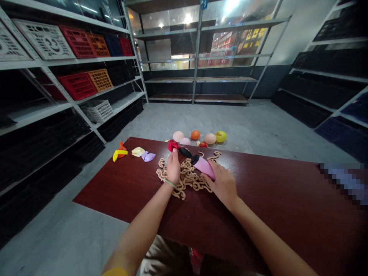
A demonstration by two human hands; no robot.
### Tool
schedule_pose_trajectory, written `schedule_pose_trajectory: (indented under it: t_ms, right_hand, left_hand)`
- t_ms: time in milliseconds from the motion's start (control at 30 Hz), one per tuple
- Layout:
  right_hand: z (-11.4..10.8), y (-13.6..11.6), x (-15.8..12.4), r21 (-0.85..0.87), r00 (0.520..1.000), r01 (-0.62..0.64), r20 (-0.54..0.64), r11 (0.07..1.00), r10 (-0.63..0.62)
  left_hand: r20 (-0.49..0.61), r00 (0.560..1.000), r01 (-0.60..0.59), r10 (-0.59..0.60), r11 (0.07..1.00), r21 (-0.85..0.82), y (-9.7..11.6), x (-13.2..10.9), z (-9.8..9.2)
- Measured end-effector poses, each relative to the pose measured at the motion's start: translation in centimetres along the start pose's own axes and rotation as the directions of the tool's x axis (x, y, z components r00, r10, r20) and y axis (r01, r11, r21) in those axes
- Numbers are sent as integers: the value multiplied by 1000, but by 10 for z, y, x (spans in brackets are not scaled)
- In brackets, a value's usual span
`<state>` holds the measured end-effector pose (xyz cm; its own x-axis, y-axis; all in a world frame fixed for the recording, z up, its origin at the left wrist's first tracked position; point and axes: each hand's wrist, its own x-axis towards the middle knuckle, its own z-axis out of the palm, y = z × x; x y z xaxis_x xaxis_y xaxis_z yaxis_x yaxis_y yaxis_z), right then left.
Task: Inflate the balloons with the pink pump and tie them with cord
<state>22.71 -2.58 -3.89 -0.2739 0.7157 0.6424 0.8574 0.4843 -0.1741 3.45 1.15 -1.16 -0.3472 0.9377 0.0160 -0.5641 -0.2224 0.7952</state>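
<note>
On the dark red wooden table [258, 203], my right hand [221, 187] grips a pink hand-held balloon pump [204, 167] with a black nozzle [184, 152]. A limp red balloon [173, 145] sits at the nozzle tip. My left hand [173, 167] pinches at that balloon's neck, and its fingers partly hide the join. Beneath both hands lies a tangle of beige curly cord [184, 176]. Farther left lie a lilac balloon [148, 156], a pale yellow balloon [138, 151], and a yellow-and-orange balloon bunch [120, 152], all limp.
Inflated balloons [195, 135] in pink, orange and yellow rest on the grey floor [143, 122] beyond the table. Metal shelves [77, 61] holding plastic crates stand to the left, with more shelving ahead and right. A blurred patch covers the table's right edge.
</note>
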Motion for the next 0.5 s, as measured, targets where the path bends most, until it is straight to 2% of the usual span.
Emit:
schedule_pose_trajectory:
  t_ms: [100,167,300,400,500]
  right_hand:
    - [0,-2,0,15,996,79,39,997,-79]
    - [-1,-3,1,29,992,101,74,994,-103]
    - [-4,-2,3,-23,983,46,180,999,-41]
    - [-3,0,4,-80,962,52,272,995,-28]
    - [1,0,2,-83,961,38,277,996,-13]
  left_hand:
    - [58,998,16,-11,996,-84,5,-1,4]
    - [17,1000,0,2,992,-128,7,-1,6]
    - [3,999,-44,46,975,-219,8,1,5]
    - [-63,996,-80,66,967,-243,7,2,4]
    - [-112,992,-80,52,962,-262,7,2,7]
